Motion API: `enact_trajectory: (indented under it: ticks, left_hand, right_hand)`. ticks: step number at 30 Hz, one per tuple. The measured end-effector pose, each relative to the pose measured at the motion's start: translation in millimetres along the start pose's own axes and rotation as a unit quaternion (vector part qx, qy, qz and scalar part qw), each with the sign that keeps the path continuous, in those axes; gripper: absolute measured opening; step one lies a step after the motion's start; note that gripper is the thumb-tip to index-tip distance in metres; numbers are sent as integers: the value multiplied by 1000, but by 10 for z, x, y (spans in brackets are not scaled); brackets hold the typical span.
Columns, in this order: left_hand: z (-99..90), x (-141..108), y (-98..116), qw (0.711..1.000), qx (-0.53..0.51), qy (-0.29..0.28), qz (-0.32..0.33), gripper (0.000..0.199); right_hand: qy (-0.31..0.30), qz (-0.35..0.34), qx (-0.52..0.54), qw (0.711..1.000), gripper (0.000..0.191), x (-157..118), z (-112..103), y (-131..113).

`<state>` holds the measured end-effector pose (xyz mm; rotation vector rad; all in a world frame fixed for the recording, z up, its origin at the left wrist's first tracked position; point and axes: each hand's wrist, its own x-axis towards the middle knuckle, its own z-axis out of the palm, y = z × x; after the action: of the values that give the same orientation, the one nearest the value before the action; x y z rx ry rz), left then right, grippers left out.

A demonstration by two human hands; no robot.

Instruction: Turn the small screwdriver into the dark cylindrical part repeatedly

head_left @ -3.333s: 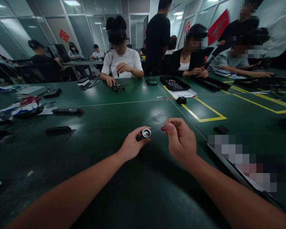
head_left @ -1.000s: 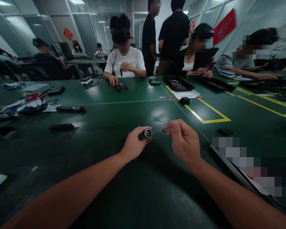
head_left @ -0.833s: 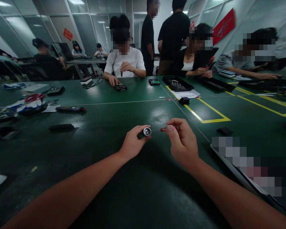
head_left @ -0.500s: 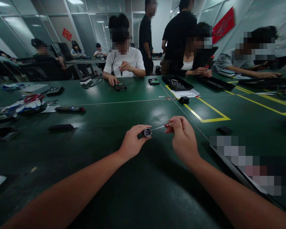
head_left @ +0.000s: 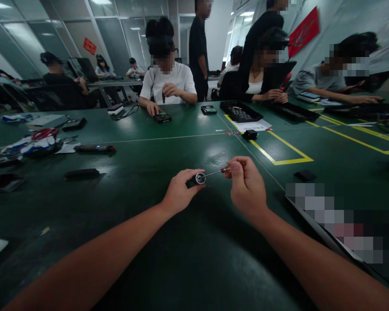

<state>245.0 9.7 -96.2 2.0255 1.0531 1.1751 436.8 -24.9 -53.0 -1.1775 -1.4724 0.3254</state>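
Observation:
Near the middle of the green table [head_left: 142,185], my left hand [head_left: 180,190] grips a small dark cylinder [head_left: 200,178] between thumb and fingers. Its round, light-rimmed open end faces me. My right hand [head_left: 249,185] is closed round the reddish handle of a screwdriver [head_left: 214,173]. The thin metal shaft points left, and its tip reaches into the cylinder's open end. What the tip touches inside is too small to make out.
A dark pen-like tool [head_left: 95,148], a black block [head_left: 82,173] and a cable bundle [head_left: 39,144] lie left. A small black box [head_left: 250,134] and yellow tape [head_left: 293,163] are ahead right. A silver-edged object [head_left: 327,237] lies right. People sit opposite.
My right hand has turned about the screwdriver, with its thumb now higher and more of the handle showing. My left hand and the cylinder have hardly moved. A standing person behind has shifted right.

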Motion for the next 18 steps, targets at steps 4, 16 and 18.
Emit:
enact_trajectory:
  ticks: [4,16,18]
  left_hand:
    - [4,3,-7,1000,-4,10,-13,37]
    - [3,8,-29,999,-38,4,-5,38]
    - [-4,10,-13,999,-38,4,-3,38]
  right_hand:
    - [-21,-41,-45,998,16,-13,-21,-14]
    - [1,-66,-90,994,11,0,-33,-55]
    - [0,-72,-92,993,10,2,-38,-57]
